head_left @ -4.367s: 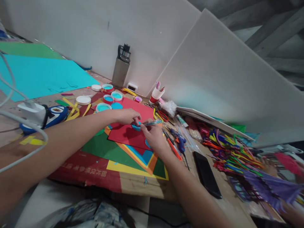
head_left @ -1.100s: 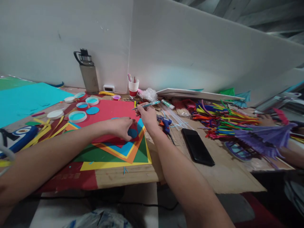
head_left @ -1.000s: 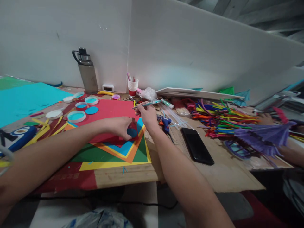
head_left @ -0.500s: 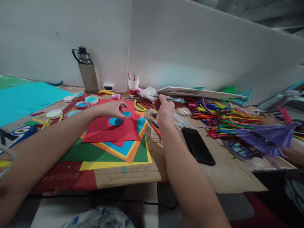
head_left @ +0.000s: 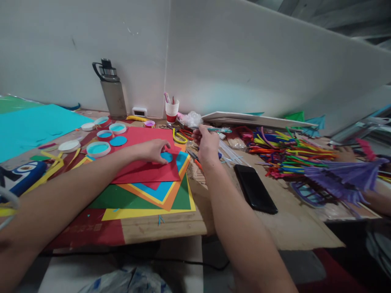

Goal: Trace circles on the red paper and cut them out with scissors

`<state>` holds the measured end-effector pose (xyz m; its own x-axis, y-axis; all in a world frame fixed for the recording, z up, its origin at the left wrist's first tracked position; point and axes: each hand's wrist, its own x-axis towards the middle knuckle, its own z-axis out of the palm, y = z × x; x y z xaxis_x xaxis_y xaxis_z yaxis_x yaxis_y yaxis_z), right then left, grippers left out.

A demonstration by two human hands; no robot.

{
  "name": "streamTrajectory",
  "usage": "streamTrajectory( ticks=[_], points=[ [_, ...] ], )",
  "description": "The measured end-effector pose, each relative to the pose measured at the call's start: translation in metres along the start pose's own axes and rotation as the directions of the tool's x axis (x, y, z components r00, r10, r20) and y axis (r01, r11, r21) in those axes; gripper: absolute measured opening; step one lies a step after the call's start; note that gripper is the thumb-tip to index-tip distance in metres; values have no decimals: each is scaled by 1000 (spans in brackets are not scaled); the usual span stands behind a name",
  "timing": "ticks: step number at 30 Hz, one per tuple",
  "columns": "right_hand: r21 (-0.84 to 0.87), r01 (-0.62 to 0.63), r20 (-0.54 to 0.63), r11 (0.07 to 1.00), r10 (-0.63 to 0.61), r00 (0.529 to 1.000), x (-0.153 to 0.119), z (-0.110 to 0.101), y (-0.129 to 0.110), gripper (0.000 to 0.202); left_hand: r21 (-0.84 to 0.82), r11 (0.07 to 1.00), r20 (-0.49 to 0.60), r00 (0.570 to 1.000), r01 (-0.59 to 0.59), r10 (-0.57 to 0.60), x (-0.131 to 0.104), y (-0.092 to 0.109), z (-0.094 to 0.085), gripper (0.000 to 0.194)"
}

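Note:
My left hand point(head_left: 154, 151) is over the red paper sheet point(head_left: 134, 175), thumb and fingers curled around a small blue paper circle point(head_left: 167, 157) at the sheet's right side. Another blue paper circle point(head_left: 118, 141) lies flat near the sheet's upper left. My right hand point(head_left: 208, 143) is raised to the right of the sheet, closed around a slim pen point(head_left: 220, 130) with a clear and teal barrel. Its tip is hidden by the fingers. Below this hand lie orange-handled scissors point(head_left: 198, 163), partly covered by it.
Round lids with blue insides point(head_left: 98, 149) stand at left, beside a blue sheet point(head_left: 36, 126). A water bottle point(head_left: 113, 95) and a paper cup of pens point(head_left: 172, 110) stand by the wall. On the right are a phone point(head_left: 255, 188), pipe cleaners point(head_left: 293, 152) and a purple paper fan point(head_left: 345, 177).
My left hand has shifted right and toward me over the red sheet. The blue circle at the sheet's upper left now shows beyond my arm. My right hand with the pen has moved slightly left.

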<state>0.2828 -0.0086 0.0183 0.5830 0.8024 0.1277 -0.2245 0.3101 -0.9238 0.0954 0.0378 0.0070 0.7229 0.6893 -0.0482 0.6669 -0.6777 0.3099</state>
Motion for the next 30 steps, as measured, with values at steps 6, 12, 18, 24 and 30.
streamTrajectory(
  ticks=[6,12,18,24,30],
  points=[
    [-9,-12,-13,1000,12,1000,-1,1,-1,17,-92,995,-115,992,33,-43,-3,-7,-6,53],
    [-46,-5,-7,999,5,1000,0,1,2,20,-110,994,-127,992,-23,8,-10,-13,-12,33],
    [-47,10,10,999,-10,1000,0,0,7,20,-103,980,-97,982,-172,163,-8,-16,-4,42],
    [-49,16,20,999,-15,1000,0,0,8,22,-42,979,-45,980,-198,196,-7,-10,-2,40],
    [-80,21,30,997,-19,999,0,-1,10,26,-4,974,-47,973,-225,225,-5,-12,2,36]
  ],
)
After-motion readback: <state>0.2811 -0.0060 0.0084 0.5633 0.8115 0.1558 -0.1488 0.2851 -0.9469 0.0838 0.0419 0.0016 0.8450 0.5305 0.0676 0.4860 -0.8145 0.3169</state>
